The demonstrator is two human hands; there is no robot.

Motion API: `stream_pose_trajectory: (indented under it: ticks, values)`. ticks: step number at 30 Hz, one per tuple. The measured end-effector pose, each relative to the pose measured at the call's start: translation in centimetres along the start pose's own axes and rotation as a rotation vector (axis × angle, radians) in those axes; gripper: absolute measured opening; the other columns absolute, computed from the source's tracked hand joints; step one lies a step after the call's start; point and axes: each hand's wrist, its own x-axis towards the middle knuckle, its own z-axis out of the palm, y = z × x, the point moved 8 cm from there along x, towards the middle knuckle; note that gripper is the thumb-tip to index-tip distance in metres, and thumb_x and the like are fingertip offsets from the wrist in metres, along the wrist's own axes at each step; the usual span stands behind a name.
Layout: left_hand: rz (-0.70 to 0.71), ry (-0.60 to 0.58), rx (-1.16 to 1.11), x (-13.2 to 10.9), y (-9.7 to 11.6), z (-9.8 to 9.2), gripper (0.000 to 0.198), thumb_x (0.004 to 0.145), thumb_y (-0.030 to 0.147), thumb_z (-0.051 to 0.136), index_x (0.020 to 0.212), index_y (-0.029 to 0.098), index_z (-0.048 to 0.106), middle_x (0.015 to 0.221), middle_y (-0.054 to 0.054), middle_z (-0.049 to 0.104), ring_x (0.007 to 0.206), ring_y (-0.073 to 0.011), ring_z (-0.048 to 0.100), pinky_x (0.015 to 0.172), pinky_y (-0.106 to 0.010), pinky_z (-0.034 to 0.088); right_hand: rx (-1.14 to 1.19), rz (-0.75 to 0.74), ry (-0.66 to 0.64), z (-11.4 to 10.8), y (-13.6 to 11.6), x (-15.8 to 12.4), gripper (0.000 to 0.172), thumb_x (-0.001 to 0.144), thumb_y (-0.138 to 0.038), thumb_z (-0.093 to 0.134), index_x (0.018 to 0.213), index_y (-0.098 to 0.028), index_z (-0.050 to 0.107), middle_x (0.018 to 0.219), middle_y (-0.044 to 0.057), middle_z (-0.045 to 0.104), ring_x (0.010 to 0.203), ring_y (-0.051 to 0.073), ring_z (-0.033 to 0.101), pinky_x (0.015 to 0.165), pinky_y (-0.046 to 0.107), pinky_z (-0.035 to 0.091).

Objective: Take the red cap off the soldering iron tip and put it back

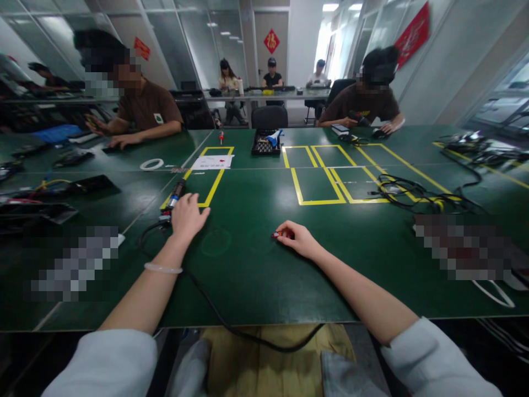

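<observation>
My right hand point(300, 238) is closed in a pinch over the middle of the green table point(248, 286). Between its fingertips is a small red-and-dark piece point(275, 235), too small to name for sure. On the left, my left hand point(187, 215) lies palm down with the fingers loosely apart, right beside a black cylindrical tool point(177, 190) with a silver-blue band. Whether the fingers touch the tool is hard to see. A black cable point(215, 309) runs under my left wrist and over the table's front edge.
Yellow tape frames point(322, 203) mark the table. A white paper sheet point(212, 161) and a black tray point(265, 144) with a blue-and-white item stand farther back. Coiled black cables point(397, 190) lie right; dark parts point(37, 215) lie left. Two co-workers point(149, 107) sit across.
</observation>
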Motion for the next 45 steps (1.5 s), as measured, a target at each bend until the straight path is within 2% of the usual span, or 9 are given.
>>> stream_pose_trajectory:
  ticks: [3, 6, 9, 12, 17, 23, 28, 37, 45]
  values:
    - [-0.223, 0.014, 0.121, 0.8, -7.2, -0.7, 0.069, 0.081, 0.046, 0.058, 0.134, 0.006, 0.038, 0.141, -0.025, 0.039, 0.127, -0.0440, 0.037, 0.098, -0.055, 0.033, 0.001, 0.015, 0.007, 0.0, 0.1, 0.0, 0.020, 0.081, -0.026, 0.063, 0.098, -0.016, 0.060, 0.072, -0.002, 0.055, 0.062, 0.010, 0.050, 0.061, 0.023, 0.041]
    - [-0.346, -0.196, 0.117, 0.6, -11.8, 0.8, 0.072, 0.078, 0.055, 0.060, 0.127, 0.006, 0.044, 0.123, -0.019, 0.054, 0.114, -0.0431, 0.049, 0.086, -0.052, 0.040, 0.007, 0.027, 0.007, 0.0, 0.2, 0.0, 0.020, 0.081, -0.027, 0.063, 0.098, -0.016, 0.060, 0.071, -0.003, 0.055, 0.061, 0.010, 0.049, 0.061, 0.023, 0.041]
    - [-0.283, -0.269, 0.111, 0.4, -12.9, 1.5, 0.070, 0.080, 0.061, 0.056, 0.125, 0.008, 0.049, 0.113, -0.014, 0.059, 0.108, -0.0383, 0.053, 0.080, -0.043, 0.042, 0.014, 0.025, 0.002, 0.1, 0.0, 0.0, 0.019, 0.081, -0.027, 0.063, 0.096, -0.016, 0.060, 0.071, -0.002, 0.055, 0.061, 0.010, 0.049, 0.061, 0.023, 0.041]
    - [-0.193, -0.243, 0.155, 0.6, -12.8, 1.5, 0.063, 0.083, 0.055, 0.055, 0.128, 0.011, 0.046, 0.124, -0.013, 0.054, 0.115, -0.0354, 0.051, 0.084, -0.040, 0.044, -0.002, 0.012, 0.003, 0.0, -0.2, 0.0, 0.018, 0.081, -0.027, 0.063, 0.096, -0.017, 0.060, 0.072, -0.002, 0.055, 0.062, 0.010, 0.049, 0.061, 0.023, 0.042]
    - [-0.155, -0.321, 0.179, 1.1, -12.4, 2.0, 0.063, 0.081, 0.048, 0.060, 0.130, 0.011, 0.045, 0.128, -0.016, 0.053, 0.113, -0.0336, 0.054, 0.088, -0.041, 0.047, -0.016, 0.004, 0.014, -0.1, -0.2, 0.1, 0.017, 0.080, -0.026, 0.063, 0.094, -0.016, 0.060, 0.074, -0.002, 0.055, 0.063, 0.010, 0.050, 0.062, 0.024, 0.042]
    - [-0.166, -0.287, 0.180, -0.2, -7.9, 1.6, 0.065, 0.079, 0.057, 0.053, 0.127, 0.014, 0.051, 0.129, -0.023, 0.051, 0.109, -0.0370, 0.057, 0.081, -0.043, 0.048, 0.016, 0.019, 0.014, 0.0, 0.0, 0.1, 0.019, 0.080, -0.025, 0.062, 0.097, -0.017, 0.058, 0.071, -0.002, 0.055, 0.062, 0.010, 0.049, 0.061, 0.024, 0.041]
    - [-0.089, -0.256, 0.177, -2.8, -1.1, 1.4, 0.062, 0.077, 0.056, 0.052, 0.126, 0.017, 0.053, 0.122, -0.018, 0.054, 0.105, -0.0354, 0.058, 0.078, -0.042, 0.049, -0.003, -0.029, 0.022, -0.1, -0.4, 0.0, 0.014, 0.081, -0.025, 0.061, 0.093, -0.018, 0.057, 0.073, -0.002, 0.054, 0.062, 0.010, 0.048, 0.061, 0.023, 0.041]
    - [0.207, -0.219, 0.034, -7.0, 10.8, 2.0, 0.058, 0.079, 0.052, 0.055, 0.126, 0.018, 0.050, 0.115, -0.014, 0.055, 0.099, -0.0298, 0.058, 0.078, -0.037, 0.047, -0.051, -0.080, 0.074, -0.5, -0.7, 0.0, 0.006, 0.082, -0.022, 0.058, 0.085, -0.019, 0.054, 0.076, -0.001, 0.051, 0.065, 0.011, 0.048, 0.063, 0.024, 0.041]
    - [0.352, -0.217, -0.101, -9.9, 16.3, 1.7, 0.057, 0.078, 0.046, 0.062, 0.125, 0.017, 0.049, 0.113, -0.015, 0.055, 0.100, -0.0305, 0.057, 0.080, -0.037, 0.044, -0.119, -0.133, 0.090, -0.3, -1.1, -0.1, 0.003, 0.082, -0.018, 0.056, 0.083, -0.019, 0.053, 0.081, 0.000, 0.052, 0.068, 0.012, 0.049, 0.066, 0.025, 0.042]
